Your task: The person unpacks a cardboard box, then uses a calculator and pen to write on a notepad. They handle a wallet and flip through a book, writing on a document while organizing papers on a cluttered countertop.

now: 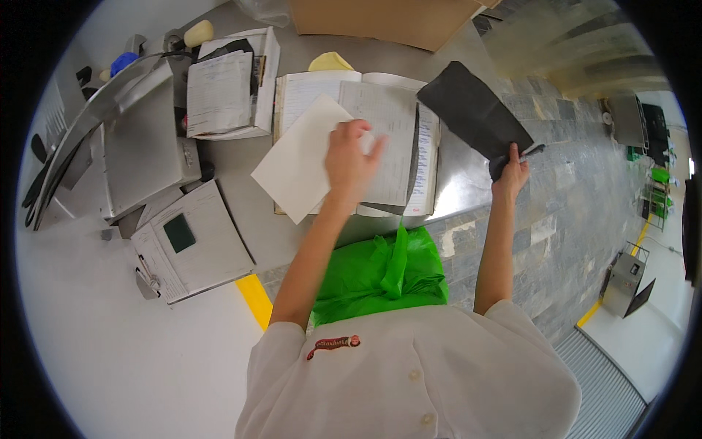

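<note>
An open record book [300,86] lies on the metal table with a loose printed form [387,172] on its pages. A blank cream sheet [296,172] is set askew over the book's left side. Above the sheet's right edge hovers my left hand [348,162], its thumb and fingers apart and a little blurred; nothing shows in it. My right hand [513,174] is closed on the crumpled lower end of a black sheet of carbon paper [475,106], held up past the book's right edge. Another dark strip [414,150] shows beside the form.
To the left stand a white box [267,80] with papers [219,95], and a metal container [142,146]. A clipboard [208,245] with a dark green square lies nearer me. A cardboard box [380,22] sits at the back. A green plastic bag [380,282] is at the front edge.
</note>
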A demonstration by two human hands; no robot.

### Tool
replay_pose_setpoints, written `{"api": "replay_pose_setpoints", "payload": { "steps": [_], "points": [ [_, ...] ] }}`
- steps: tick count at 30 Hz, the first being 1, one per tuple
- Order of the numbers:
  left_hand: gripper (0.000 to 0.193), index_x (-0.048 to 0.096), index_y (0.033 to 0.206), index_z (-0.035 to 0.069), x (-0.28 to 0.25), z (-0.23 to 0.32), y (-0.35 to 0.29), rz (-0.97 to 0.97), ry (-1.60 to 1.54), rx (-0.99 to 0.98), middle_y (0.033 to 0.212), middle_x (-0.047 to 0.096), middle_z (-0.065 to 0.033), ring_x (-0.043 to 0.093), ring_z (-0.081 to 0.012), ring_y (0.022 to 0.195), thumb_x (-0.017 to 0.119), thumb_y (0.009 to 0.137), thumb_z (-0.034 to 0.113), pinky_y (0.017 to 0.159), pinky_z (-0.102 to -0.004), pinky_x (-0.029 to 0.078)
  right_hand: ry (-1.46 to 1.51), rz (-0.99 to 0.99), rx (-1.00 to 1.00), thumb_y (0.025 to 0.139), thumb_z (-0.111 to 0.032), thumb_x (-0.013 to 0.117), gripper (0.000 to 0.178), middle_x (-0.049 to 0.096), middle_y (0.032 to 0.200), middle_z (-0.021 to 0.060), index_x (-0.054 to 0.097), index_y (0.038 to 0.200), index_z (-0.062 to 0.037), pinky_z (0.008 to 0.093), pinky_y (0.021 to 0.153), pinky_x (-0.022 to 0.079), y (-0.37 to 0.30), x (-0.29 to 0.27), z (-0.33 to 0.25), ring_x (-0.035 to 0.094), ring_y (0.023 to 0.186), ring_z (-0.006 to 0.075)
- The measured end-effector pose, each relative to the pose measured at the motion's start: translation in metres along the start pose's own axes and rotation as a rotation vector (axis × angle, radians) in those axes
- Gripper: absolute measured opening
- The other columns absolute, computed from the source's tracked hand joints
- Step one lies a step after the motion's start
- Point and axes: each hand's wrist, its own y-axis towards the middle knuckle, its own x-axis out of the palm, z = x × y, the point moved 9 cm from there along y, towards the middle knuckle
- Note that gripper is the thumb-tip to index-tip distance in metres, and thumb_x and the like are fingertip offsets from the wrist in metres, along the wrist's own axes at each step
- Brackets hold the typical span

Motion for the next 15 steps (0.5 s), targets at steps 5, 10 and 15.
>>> {"api": "replay_pose_setpoints", "payload": {
  "steps": [5, 10, 15],
  "points": [
    [0.066, 0.039, 0.121, 0.009, 0.051, 0.032, -0.013, -0.086, 0.336, 0.152, 0.133, 0.028, -0.0146, 0.020, -0.0438, 0.126, 0.070, 0.068, 0.034, 0.100, -0.0609, 0.013, -0.047, 0.070, -0.125, 0.085, -0.011, 0.060, 0.014, 0.062, 0.088, 0.0062, 0.056, 0.092, 0.0001, 0.0256, 0.068, 0.044, -0.005, -0.018, -0.032, 0.056, 0.076, 0.0137],
    [0.060, 0.041, 0.112, 0.003, 0.040, 0.017, -0.011, -0.179, 0.361, 0.100, 0.131, 0.031, -0.0159, 0.021, -0.0387, 0.128, 0.068, 0.065, 0.028, 0.102, -0.0633, 0.005, -0.131, 0.080, -0.198, 0.085, -0.012, 0.060, 0.015, 0.061, 0.086, 0.0046, 0.057, 0.091, 0.0008, 0.0240, 0.067, 0.042, -0.019, -0.028, -0.031, 0.054, 0.074, 0.0111],
    [0.028, 0.048, 0.089, -0.001, 0.018, 0.022, -0.010, -0.130, 0.438, 0.156, 0.091, 0.057, -0.0170, 0.058, -0.0348, 0.083, 0.060, 0.072, 0.018, 0.076, -0.0446, 0.048, -0.181, 0.083, -0.225, 0.086, -0.013, 0.058, 0.014, 0.060, 0.082, 0.0033, 0.056, 0.089, 0.0012, 0.0242, 0.066, 0.042, -0.026, -0.021, -0.031, 0.052, 0.071, 0.0095]
  ]
}}
